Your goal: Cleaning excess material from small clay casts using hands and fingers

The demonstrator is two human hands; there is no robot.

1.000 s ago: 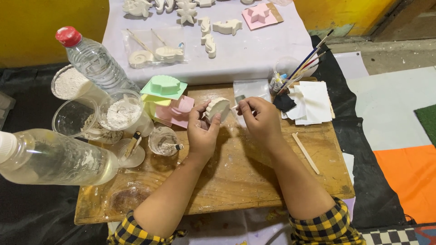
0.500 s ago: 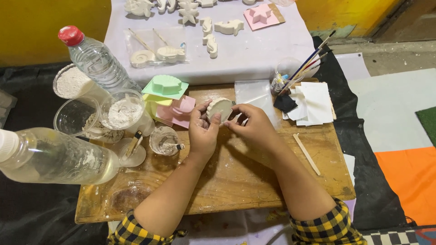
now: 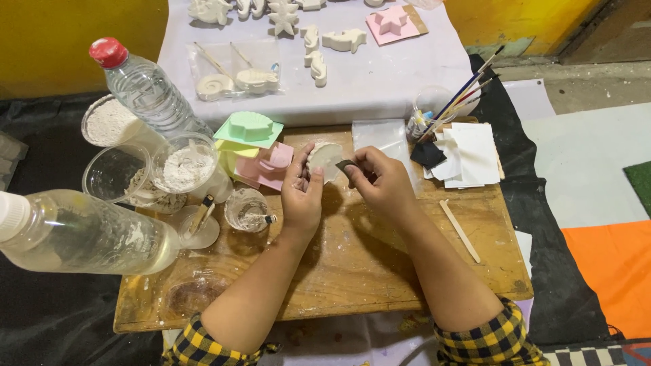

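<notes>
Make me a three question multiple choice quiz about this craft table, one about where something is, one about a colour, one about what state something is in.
1. Where is the wooden stick?
A. On the wooden board right of the right hand
B. Inside a cup
C. On the white sheet

2. What colour is the cap of the upright water bottle?
A. Blue
B. Red
C. Green

3. What is the left hand doing?
A. Resting flat and empty
B. Holding a white plaster shell piece
C. Gripping a bottle

Answers: 1 A, the stick lies on the wooden board beside the right hand. 2 B, the cap shows red. 3 B, its fingers hold the plaster shell piece while the right hand presses a small dark piece against it.
</notes>
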